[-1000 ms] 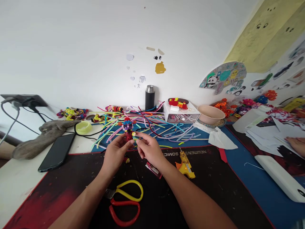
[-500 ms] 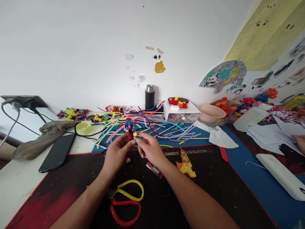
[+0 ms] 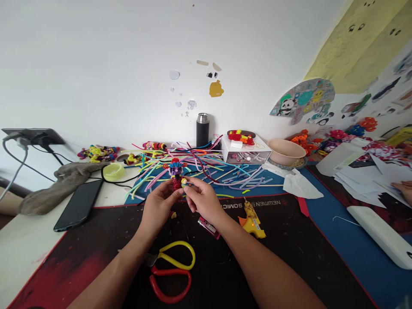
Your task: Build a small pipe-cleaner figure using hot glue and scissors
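Observation:
A small pipe-cleaner figure (image 3: pixel 175 168) with a blue and red hat, purple face and red body stands upright in front of me. My left hand (image 3: pixel 157 202) pinches its red body from the left. In the fingers of my right hand (image 3: pixel 202 198) is a small yellow and green piece (image 3: pixel 184 182), pressed against or very near the figure's right side; I cannot tell if they are joined. Scissors (image 3: pixel 175 255) with yellow and red handles lie below my hands. A lighter (image 3: pixel 209 226) is beside my right wrist, and a yellow glue gun (image 3: pixel 252 221) lies to its right.
Loose coloured pipe cleaners (image 3: pixel 222 171) spread behind my hands. A black flask (image 3: pixel 202 133), a white drawer box (image 3: pixel 246 150) and a pink bowl (image 3: pixel 286 152) stand along the wall. A phone (image 3: pixel 79 205) lies left. At the right edge, another person's hand (image 3: pixel 404 191) touches white papers (image 3: pixel 360 184).
Both hands keep their hold, and the figure sits almost in the same spot. The whole view has shifted very slightly. At the right edge the other person's hand has moved a little.

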Demonstrator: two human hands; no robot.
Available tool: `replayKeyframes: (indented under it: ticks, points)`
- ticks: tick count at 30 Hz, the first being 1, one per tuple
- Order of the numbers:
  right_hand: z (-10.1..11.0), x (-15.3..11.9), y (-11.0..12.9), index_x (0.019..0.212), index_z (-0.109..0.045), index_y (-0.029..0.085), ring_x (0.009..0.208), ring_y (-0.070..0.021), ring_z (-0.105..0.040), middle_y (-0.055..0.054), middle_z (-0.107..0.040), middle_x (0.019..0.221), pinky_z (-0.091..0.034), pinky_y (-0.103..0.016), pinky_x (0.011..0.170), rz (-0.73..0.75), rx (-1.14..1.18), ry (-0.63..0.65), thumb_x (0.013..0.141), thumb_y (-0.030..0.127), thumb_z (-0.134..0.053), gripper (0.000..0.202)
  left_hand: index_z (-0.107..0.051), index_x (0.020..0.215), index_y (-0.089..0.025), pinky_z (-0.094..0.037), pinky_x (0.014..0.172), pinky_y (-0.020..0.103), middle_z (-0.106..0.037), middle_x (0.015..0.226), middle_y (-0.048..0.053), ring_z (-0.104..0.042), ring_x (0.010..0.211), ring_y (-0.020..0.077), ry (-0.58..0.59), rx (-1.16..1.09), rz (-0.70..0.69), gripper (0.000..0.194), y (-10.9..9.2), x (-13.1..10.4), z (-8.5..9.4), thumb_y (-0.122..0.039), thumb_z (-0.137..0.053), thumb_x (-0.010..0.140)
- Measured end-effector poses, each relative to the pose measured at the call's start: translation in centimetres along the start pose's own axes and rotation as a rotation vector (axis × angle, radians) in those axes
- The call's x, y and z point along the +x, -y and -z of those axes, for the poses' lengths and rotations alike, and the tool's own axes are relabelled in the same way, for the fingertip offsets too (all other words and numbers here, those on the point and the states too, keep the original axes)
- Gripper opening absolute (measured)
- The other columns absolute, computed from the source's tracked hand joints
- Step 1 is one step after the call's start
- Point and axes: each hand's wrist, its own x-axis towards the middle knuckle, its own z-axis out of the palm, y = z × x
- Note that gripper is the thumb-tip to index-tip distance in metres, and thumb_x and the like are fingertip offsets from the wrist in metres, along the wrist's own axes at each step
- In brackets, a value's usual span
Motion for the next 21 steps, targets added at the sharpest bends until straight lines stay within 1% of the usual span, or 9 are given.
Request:
replayKeyframes:
  ticks: [3,7,13,17,21]
  points:
    - [-0.01,-0.06,0.11,0.147,-0.068,0.012,0.040,-0.0099,-0.044,0.010,-0.056,0.057,-0.034,-0.024,0.044,0.023,-0.007,0.007,0.098,0.048,-0.068,0.062,-0.078,0.122,-0.019,-0.068,0.089,0.046,-0.088,0.111,0.013,-0.082,0.108,0.0384,-0.010,-0.014,0.016,0.079,0.01,-0.01,-0.03,-0.069,-0.097,0.064]
    - [-0.09,-0.21,0.36,0.146,-0.069,0.012,0.041,-0.0106,-0.044,0.010,-0.053,0.054,-0.035,-0.025,0.045,0.028,-0.022,-0.002,0.099,0.044,-0.067,0.057,-0.080,0.121,-0.019,-0.067,0.087,0.045,-0.088,0.111,0.013,-0.082,0.102,0.0364,-0.032,-0.008,0.021,0.078,-0.01,-0.06,-0.03,-0.070,-0.096,0.064]
    - [-0.30,-0.25,0.14,0.147,-0.067,0.013,0.040,-0.0107,-0.044,0.012,-0.052,0.053,-0.036,-0.024,0.044,0.013,-0.030,-0.012,0.098,0.042,-0.065,0.057,-0.081,0.121,-0.016,-0.065,0.078,0.040,-0.088,0.100,0.010,-0.079,0.088,0.0306,-0.061,0.029,0.028,0.079,0.24,-0.06,0.16,-0.070,-0.095,0.065]
    - [-0.35,-0.16,-0.02,0.145,-0.067,0.013,0.038,-0.0103,-0.043,0.013,-0.049,0.054,-0.036,-0.024,0.042,0.012,-0.021,-0.016,0.097,0.046,-0.066,0.058,-0.082,0.123,-0.017,-0.064,0.077,0.039,-0.088,0.104,0.011,-0.079,0.090,0.0310,-0.071,0.035,0.027,0.081,0.25,-0.06,0.19,-0.070,-0.096,0.064]
    - [-0.37,-0.15,-0.05,0.141,-0.068,0.014,0.037,-0.0096,-0.045,0.012,-0.051,0.056,-0.033,-0.023,0.040,0.009,-0.030,-0.021,0.097,0.045,-0.066,0.054,-0.085,0.118,-0.018,-0.064,0.077,0.038,-0.088,0.103,0.011,-0.079,0.089,0.0312,-0.058,0.054,0.003,0.076,0.15,-0.15,0.21,-0.072,-0.095,0.066]
